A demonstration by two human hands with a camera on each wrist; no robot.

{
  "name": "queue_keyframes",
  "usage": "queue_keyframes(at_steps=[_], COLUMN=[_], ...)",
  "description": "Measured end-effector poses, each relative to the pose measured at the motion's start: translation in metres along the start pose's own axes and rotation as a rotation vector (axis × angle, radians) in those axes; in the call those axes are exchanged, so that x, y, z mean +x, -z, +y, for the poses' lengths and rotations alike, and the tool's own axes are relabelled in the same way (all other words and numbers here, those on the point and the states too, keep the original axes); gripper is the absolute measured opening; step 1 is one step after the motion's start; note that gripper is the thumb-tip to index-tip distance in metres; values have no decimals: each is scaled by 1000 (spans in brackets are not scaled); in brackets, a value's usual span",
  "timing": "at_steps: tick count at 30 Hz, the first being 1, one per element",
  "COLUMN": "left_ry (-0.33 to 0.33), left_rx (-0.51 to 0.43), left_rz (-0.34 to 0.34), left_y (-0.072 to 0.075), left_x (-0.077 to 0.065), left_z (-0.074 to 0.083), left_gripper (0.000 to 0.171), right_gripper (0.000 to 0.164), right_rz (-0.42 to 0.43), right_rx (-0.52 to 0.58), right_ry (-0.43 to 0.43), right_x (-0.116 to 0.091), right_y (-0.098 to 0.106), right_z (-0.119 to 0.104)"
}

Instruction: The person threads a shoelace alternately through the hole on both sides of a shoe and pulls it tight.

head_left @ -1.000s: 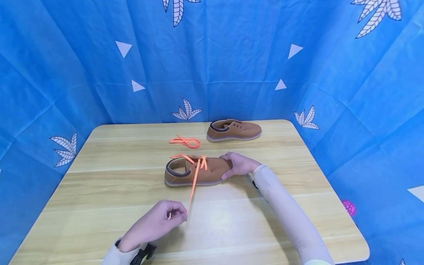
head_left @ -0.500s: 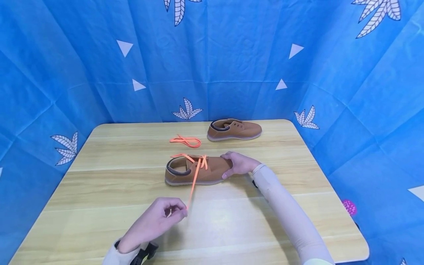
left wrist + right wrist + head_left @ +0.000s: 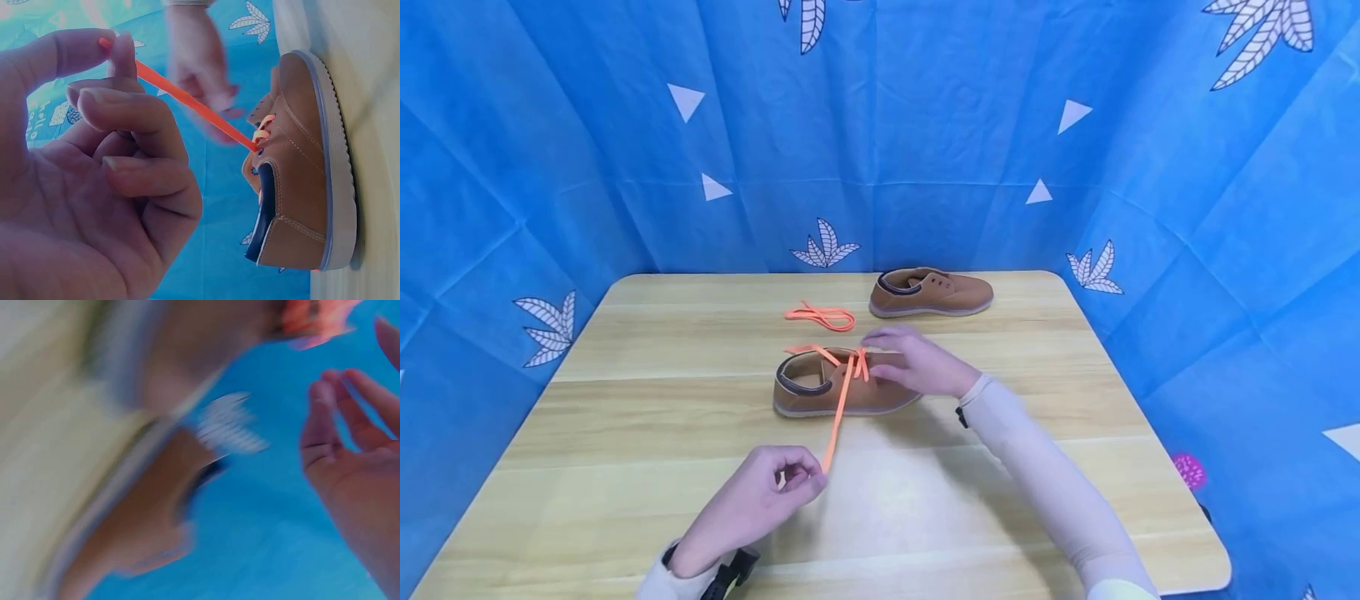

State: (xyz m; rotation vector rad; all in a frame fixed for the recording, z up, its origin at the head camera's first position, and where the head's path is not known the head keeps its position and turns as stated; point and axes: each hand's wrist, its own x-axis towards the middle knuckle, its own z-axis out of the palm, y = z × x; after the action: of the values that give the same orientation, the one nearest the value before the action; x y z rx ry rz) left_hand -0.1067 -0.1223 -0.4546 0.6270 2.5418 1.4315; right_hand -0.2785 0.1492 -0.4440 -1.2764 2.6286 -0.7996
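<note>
A brown shoe (image 3: 808,400) stands upright mid-table, toe to the right, with an orange shoelace (image 3: 842,408) threaded through its front eyelets. My left hand (image 3: 760,496) pinches one end of that lace between thumb and index finger and holds it taut toward the near side. In the left wrist view the lace (image 3: 194,103) runs straight from the fingertips to the eyelets. The lace's other end lies over the shoe's opening. My right hand (image 3: 917,362) hovers over the shoe's front, fingers apart and bent loosely near the lacing. The right wrist view is blurred and shows its fingers holding nothing.
A second brown shoe (image 3: 932,293), without a lace, stands at the table's back edge. Left of it lies a folded orange shoelace (image 3: 822,317). A blue patterned curtain (image 3: 880,142) encloses the wooden table (image 3: 647,417) at the back and sides.
My right hand has let go of the shoe's toe and moved left to above the lacing. The left hand stays nearly still, keeping the lace pulled.
</note>
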Motion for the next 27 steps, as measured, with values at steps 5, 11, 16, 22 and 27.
queue_keyframes(at_steps=[5, 11, 16, 22, 27], left_ry=[-13, -2, 12, 25, 58], left_rx=[25, 26, 35, 111, 231], left_rz=[19, 32, 41, 11, 75], left_y=[1, 2, 1, 1, 3], left_x=[0, -2, -5, 0, 25], left_z=[0, 2, 3, -4, -13], left_gripper=[12, 12, 13, 14, 18], right_gripper=[32, 19, 11, 7, 8], right_rz=[-211, -442, -392, -383, -396], right_rx=[38, 72, -7, -63, -51], right_ry=[287, 331, 245, 231, 231], right_x=[11, 20, 24, 30, 34], right_y=[-1, -5, -1, -2, -6], right_z=[-52, -73, -68, -57, -51])
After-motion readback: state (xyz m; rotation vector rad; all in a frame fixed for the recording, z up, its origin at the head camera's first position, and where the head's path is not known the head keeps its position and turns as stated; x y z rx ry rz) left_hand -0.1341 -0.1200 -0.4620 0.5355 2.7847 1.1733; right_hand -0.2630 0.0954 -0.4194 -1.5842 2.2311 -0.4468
